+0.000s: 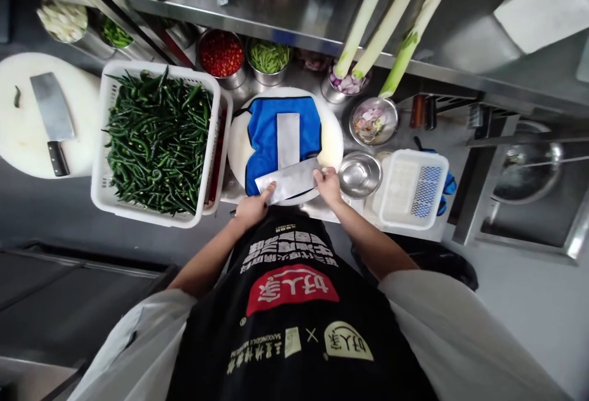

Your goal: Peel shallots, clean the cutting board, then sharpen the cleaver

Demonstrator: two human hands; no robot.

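Observation:
A flat grey metal blade lies slanted over the near end of a pale rectangular block. My left hand grips the blade's left end, thumb on top. At the other end, my right hand has its fingers closed on the blade; no handle can be made out. Under the block is a blue cloth, spread on a round white cutting board.
Left of the board stands a white basket of green chillies, beyond it a cleaver on another board. To the right are a metal bowl and a white plastic basket. Leeks overhang the shelf.

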